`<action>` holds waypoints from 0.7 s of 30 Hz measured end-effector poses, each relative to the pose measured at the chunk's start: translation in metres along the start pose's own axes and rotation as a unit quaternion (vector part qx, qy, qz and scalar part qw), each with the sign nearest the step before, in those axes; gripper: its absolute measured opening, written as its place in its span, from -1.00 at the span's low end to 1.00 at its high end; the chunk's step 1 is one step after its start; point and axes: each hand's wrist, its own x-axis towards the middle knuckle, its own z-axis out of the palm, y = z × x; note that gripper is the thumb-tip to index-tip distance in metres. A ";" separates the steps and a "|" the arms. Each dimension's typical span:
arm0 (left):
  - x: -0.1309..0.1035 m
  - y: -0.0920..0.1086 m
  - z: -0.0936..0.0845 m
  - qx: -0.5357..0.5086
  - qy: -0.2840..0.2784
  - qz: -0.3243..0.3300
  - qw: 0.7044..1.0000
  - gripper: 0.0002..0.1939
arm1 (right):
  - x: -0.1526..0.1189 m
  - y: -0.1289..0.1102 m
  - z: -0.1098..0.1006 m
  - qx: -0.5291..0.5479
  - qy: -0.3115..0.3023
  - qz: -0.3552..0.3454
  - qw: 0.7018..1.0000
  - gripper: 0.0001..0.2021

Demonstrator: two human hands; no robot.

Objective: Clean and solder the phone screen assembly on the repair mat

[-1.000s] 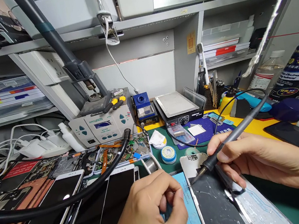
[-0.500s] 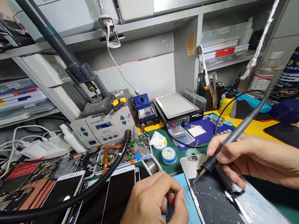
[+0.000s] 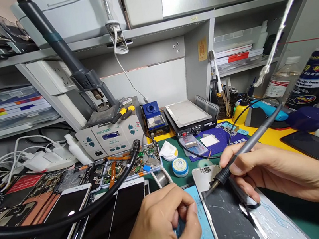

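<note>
My right hand (image 3: pixel 264 167) grips a soldering iron (image 3: pixel 248 143) like a pen, with its tip low over the upper left edge of an opened phone part (image 3: pixel 233 221) with a black panel. Just left of that tip, the thumb and forefinger of my left hand (image 3: pixel 166 219) are pinched together. A thin wire (image 3: pixel 201 200) seems to run from them to the tip; it is too fine to see clearly. Under both lies a light blue pad (image 3: pixel 198 210). A dark tool with a shiny end (image 3: pixel 246 207) sits below my right fingers, partly hidden.
A wire spool (image 3: pixel 162 177) and a blue-and-white tin (image 3: pixel 180 166) stand just beyond my left hand. Several phones (image 3: pixel 123 214) lie at left, crossed by a thick black hose (image 3: pixel 101 207). A hot-air station (image 3: pixel 110 133) and a heating plate (image 3: pixel 190 112) stand behind.
The view has shifted very slightly. Both hands and the soldering iron stay almost in the same place, with the iron's tip still at the phone part's edge.
</note>
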 end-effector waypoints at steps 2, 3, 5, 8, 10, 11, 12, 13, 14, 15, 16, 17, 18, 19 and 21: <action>0.001 0.001 0.000 0.005 0.005 0.006 1.000 -0.77 | 0.000 0.000 0.000 0.000 0.000 -0.001 1.000 -0.88; 0.002 0.001 0.001 0.007 0.005 0.005 1.000 -0.77 | -0.001 0.001 -0.001 0.000 0.000 -0.002 1.000 -0.88; 0.002 0.001 0.001 0.011 0.007 0.008 1.000 -0.78 | -0.001 0.001 -0.001 -0.001 0.000 -0.003 1.000 -0.88; 0.002 0.000 0.001 0.014 0.012 0.014 1.000 -0.77 | 0.000 0.001 -0.001 -0.002 0.002 0.000 1.000 -0.88; 0.002 0.001 0.001 0.013 0.014 0.022 1.000 -0.77 | 0.001 0.000 -0.001 -0.004 0.003 0.000 1.000 -0.88; 0.002 0.001 0.000 0.013 0.014 0.023 1.000 -0.77 | 0.001 0.000 0.000 -0.005 0.004 -0.001 1.000 -0.88; 0.001 0.001 0.001 0.014 0.014 0.022 1.000 -0.77 | 0.001 0.000 0.000 -0.006 0.004 0.000 1.000 -0.88; 0.001 0.001 0.001 0.015 0.014 0.020 1.000 -0.78 | 0.001 0.000 0.000 -0.006 0.004 0.000 1.000 -0.88; 0.001 0.001 0.001 0.016 0.013 0.015 1.000 -0.79 | 0.000 0.000 0.000 -0.007 0.004 0.001 1.000 -0.88; 0.000 0.000 0.002 0.016 0.009 0.013 1.000 -0.80 | 0.000 0.000 0.001 -0.006 0.004 0.002 1.000 -0.88; 0.000 0.000 0.002 0.017 0.002 0.011 1.000 -0.81 | -0.001 0.000 0.001 -0.007 0.004 0.003 1.000 -0.88; 0.000 0.000 0.003 0.019 -0.001 0.010 1.000 -0.82 | -0.001 0.001 0.001 -0.007 0.006 0.003 1.000 -0.88; 0.000 -0.001 0.003 0.019 -0.002 0.015 1.000 -0.82 | -0.001 0.001 0.001 -0.008 0.006 0.002 1.000 -0.88; 0.000 -0.001 0.003 0.021 -0.002 0.021 1.000 -0.82 | -0.002 0.001 0.001 -0.008 0.007 0.001 1.000 -0.88; 0.001 0.000 0.003 0.027 0.013 0.037 0.999 -0.80 | -0.002 0.001 0.001 -0.010 0.007 0.002 1.000 -0.89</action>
